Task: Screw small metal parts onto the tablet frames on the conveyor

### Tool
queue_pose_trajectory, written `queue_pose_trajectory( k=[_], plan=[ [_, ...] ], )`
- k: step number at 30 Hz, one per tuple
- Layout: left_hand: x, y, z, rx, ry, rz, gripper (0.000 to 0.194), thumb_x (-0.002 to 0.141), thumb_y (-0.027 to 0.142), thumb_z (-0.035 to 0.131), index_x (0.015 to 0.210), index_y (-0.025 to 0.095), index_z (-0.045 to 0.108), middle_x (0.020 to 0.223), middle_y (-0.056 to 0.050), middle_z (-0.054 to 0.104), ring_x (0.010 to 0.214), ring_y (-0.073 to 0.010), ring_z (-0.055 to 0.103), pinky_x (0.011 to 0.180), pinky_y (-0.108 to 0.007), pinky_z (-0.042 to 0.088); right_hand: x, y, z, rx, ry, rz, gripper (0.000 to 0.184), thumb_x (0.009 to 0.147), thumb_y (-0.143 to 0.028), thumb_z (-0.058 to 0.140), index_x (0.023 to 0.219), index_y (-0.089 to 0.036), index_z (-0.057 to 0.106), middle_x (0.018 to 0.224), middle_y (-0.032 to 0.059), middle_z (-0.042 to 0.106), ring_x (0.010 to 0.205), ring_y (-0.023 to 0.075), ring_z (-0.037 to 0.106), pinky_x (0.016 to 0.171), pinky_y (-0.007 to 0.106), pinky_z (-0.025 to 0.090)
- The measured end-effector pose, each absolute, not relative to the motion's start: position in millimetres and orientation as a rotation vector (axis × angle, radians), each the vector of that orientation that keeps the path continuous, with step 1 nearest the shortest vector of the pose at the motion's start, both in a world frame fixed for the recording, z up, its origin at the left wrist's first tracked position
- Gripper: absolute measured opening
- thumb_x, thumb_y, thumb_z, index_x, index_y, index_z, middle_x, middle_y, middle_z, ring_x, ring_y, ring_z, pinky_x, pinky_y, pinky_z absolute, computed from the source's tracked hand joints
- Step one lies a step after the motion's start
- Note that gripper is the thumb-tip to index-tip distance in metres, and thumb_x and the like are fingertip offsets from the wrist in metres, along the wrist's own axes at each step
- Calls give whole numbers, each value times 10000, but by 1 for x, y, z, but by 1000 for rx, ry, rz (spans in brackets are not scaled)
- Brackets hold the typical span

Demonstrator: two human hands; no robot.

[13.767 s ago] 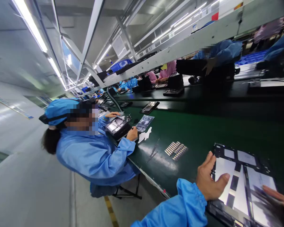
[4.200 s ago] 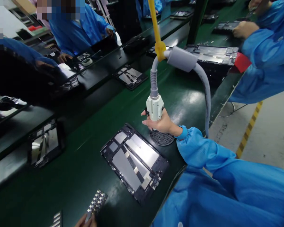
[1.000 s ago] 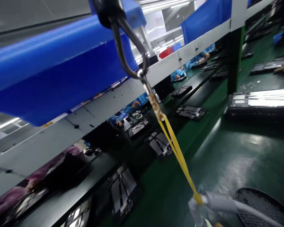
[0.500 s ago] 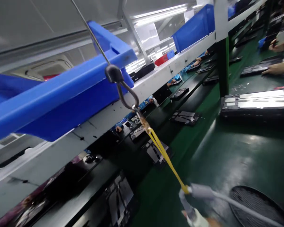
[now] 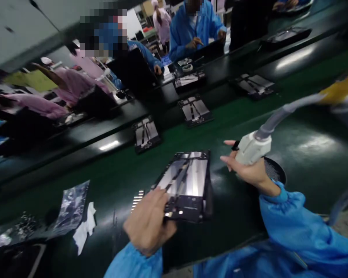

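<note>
In the head view my left hand (image 5: 147, 220) is closed on the near left corner of an opened tablet (image 5: 185, 181), a black frame with silver battery panels inside. The tablet is tilted on the green bench. To its right, my right hand (image 5: 253, 172) grips a pale electric screwdriver (image 5: 253, 148), thumb and a finger reaching past the body. A grey cable leaves its top near a blurred yellow strap (image 5: 342, 87). The screwdriver's tip is hidden, and a gap separates it from the tablet. Behind my right hand lies a round black textured mat (image 5: 275, 170).
Several similar opened tablets (image 5: 195, 111) rest along the far side of the bench. At left lie a clear plastic bag (image 5: 73, 206), a torn white paper (image 5: 85, 227) and a pile of small screws (image 5: 26, 226). Co-workers in blue and pink sit across the line.
The view has swung from the overhead rail and blue bins down to the bench. My left hand and the tablet in it now show; the screwdriver in my right hand is in fuller view.
</note>
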State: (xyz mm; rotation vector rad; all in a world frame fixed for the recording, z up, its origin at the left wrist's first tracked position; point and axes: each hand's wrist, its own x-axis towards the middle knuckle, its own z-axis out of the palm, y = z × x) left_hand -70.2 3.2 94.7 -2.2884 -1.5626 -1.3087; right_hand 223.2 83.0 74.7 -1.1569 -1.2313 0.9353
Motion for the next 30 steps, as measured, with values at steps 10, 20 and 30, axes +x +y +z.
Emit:
queue_pose_trajectory(
  k=[10,20,30],
  plan=[
    [8,-76,12,-2763,-1592,-875,598,801,121,602,1376,208,462,1304,-100,575,1266,-259,487,1089,-488,386,269,52,73,-972,-1402,1421,501,715,-278,765,1157,-156,562,732,31,676,702,200,672,704,350,551],
    [12,9,-21,-1971,-2542,-2074,562,836,229,581,1374,122,461,1461,-108,405,1361,-216,349,1124,-323,322,268,54,58,-747,-1653,1665,312,705,-362,737,965,-194,698,1057,92,668,1223,295,513,1079,491,336],
    [18,1,-26,-1952,-2511,-1998,508,857,109,416,1363,112,468,1466,-111,395,1362,-182,353,1134,-341,297,260,62,51,-705,-1636,1693,287,707,-340,724,957,-201,702,1166,88,637,1292,278,450,1136,483,225]
  ],
)
